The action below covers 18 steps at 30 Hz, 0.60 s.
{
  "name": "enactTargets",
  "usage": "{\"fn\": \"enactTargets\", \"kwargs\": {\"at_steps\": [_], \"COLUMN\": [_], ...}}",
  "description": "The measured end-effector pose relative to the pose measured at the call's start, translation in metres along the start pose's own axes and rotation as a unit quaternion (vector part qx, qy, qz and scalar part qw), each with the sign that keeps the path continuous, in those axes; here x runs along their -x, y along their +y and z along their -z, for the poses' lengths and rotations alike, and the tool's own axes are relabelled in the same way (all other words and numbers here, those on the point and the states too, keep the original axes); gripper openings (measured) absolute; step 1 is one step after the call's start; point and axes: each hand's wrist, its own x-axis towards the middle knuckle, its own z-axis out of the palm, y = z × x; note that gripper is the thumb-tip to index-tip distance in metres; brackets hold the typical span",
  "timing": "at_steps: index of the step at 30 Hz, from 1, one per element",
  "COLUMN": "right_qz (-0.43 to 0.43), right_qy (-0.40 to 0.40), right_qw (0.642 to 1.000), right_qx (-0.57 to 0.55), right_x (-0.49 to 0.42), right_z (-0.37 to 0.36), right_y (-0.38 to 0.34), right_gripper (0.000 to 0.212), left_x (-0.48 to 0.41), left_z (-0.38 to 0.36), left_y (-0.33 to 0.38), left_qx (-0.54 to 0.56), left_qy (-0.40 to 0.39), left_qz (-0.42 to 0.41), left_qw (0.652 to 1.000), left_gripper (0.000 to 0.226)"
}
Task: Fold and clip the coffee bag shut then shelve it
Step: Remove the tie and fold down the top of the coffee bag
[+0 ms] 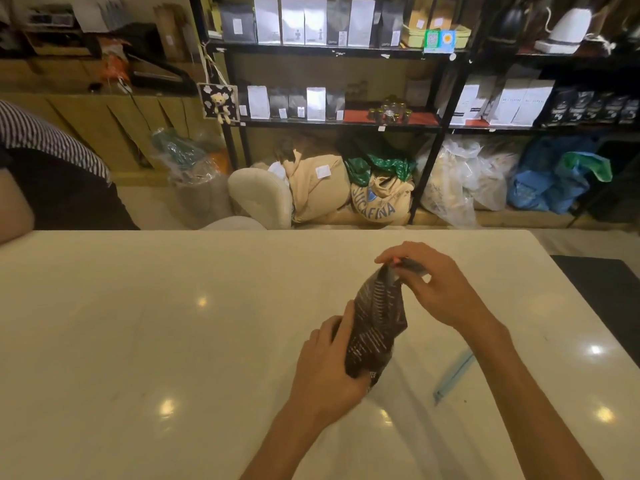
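Dark coffee bag (377,327) is gripped low by the left hand (325,362), standing long-way up on the table (138,323), its top pinched by the right hand (433,282).

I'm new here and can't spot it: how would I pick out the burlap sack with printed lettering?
Find the black shelving unit behind the white table. On the floor under its lowest shelf sit several sacks; the burlap sack is the tan one beside the upright post, the only one with large blue lettering and green plastic bunched on top.
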Motion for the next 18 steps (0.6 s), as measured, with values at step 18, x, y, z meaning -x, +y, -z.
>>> {"fn": "enactTargets", "kwargs": {"at_steps": [18], "right_qz": [-0.079], "right_qy": [0.160], "right_qw": [0.971], "right_qx": [0.157], "right_x": [-0.021], "right_z": [0.007], "right_y": [-0.008], "right_gripper": [0.054], "left_x": [-0.001], "left_z": [0.012], "left_y": [-0.004], "left_qx": [0.502], "left_qy": [-0.051], "left_qz": [0.151], "left_qw": [0.850], "left_gripper": [0.039]}}
